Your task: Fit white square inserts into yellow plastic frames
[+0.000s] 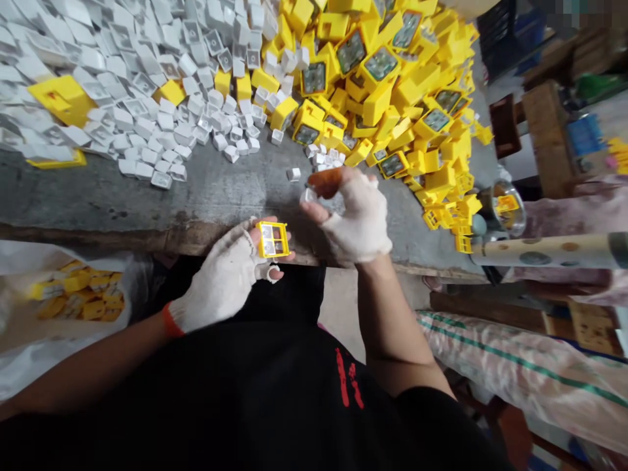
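Note:
My left hand, in a white glove with bare fingertips, holds a small yellow frame at the table's front edge. Two white pieces fill the frame's left side; its right side shows openings. To the right, my right hand, also gloved, pinches a small white cap between thumb and fingers over the grey table. Something orange-brown covers one of its fingers. Near those fingertips a single white cap lies on the table, with a small cluster of white caps just behind.
White caps are heaped at the back left of the grey table, yellow housings at the back right. A plastic bag of yellow pieces stands at lower left. A clear cup sits at the right edge.

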`<state>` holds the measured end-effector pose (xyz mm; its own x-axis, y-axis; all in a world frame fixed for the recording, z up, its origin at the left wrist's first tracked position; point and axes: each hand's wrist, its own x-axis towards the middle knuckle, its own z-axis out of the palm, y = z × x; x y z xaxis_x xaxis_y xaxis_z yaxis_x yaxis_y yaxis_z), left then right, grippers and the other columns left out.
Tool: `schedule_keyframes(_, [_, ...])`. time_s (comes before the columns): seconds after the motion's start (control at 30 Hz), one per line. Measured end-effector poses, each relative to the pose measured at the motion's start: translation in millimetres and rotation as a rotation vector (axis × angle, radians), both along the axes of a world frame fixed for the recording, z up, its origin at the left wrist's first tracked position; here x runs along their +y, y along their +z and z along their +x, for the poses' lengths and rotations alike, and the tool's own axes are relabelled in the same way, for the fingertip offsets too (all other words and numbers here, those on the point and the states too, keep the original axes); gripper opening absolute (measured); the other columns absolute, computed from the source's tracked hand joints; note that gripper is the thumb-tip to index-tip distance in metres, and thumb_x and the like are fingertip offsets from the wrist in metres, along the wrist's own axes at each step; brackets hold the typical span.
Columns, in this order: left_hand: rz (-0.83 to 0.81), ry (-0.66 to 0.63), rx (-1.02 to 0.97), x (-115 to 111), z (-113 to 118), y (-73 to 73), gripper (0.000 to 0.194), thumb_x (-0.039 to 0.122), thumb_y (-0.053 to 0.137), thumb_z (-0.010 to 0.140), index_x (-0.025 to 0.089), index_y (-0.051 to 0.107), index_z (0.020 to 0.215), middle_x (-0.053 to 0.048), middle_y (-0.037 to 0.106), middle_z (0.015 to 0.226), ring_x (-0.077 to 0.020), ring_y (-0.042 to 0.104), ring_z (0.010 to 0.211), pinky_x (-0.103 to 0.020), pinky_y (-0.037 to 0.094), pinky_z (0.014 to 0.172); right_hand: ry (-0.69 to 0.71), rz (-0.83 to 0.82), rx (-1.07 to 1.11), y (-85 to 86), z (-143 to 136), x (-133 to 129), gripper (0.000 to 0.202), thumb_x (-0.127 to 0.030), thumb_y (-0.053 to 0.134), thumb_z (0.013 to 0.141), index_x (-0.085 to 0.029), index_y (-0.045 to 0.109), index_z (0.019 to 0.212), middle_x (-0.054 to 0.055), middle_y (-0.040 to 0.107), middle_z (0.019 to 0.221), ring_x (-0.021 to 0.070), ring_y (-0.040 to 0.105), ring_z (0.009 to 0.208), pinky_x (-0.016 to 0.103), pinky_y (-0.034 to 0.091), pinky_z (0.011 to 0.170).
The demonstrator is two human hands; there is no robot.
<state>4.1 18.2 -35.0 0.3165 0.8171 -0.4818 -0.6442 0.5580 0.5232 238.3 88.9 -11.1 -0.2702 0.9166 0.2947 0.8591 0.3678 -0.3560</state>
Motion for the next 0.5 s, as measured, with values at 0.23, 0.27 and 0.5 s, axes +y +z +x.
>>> schedule_keyframes(0.23, [0.032, -0.017, -0.041, -7, 5, 8.9, 0.044, 0.043, 0.117, 0.070, 0.025, 0.093, 0.103, -0.005, 0.090, 0.100, -0.0210, 0.081, 0.087, -0.027, 0.068, 0.068, 0.227, 0.204, 0.052, -18.8, -11, -53, 0.040, -0.066, 0.074, 0.112, -0.030, 0.078, 0.095, 0.001, 0.078, 0.088, 0.0253, 0.069, 0.088, 0.048, 0.049, 0.095])
schedule_keyframes(0.27, [0.025, -0.030, -0.032, -8, 4, 8.5, 0.045, 0.044, 0.117, 0.069, 0.025, 0.094, 0.102, -0.004, 0.089, 0.095, -0.0203, 0.080, 0.084, -0.026, 0.068, 0.067, 0.247, 0.243, 0.049, -24.4, -13, -53, 0.036, -0.063, 0.073, 0.113, -0.032, 0.079, 0.096, 0.000, 0.079, 0.089, 0.0244, 0.068, 0.088, 0.047, 0.048, 0.094])
schedule_keyframes(0.5, [-0.011, -0.021, -0.010, -6, -6, 1.6, 0.051, 0.046, 0.118, 0.066, 0.022, 0.092, 0.104, -0.007, 0.089, 0.101, -0.0212, 0.083, 0.082, -0.027, 0.069, 0.064, 0.388, 0.329, 0.035, -15.5, -15, -58, 0.022, -0.036, 0.063, 0.122, -0.031, 0.083, 0.113, -0.001, 0.085, 0.102, 0.0200, 0.070, 0.088, 0.046, 0.044, 0.090])
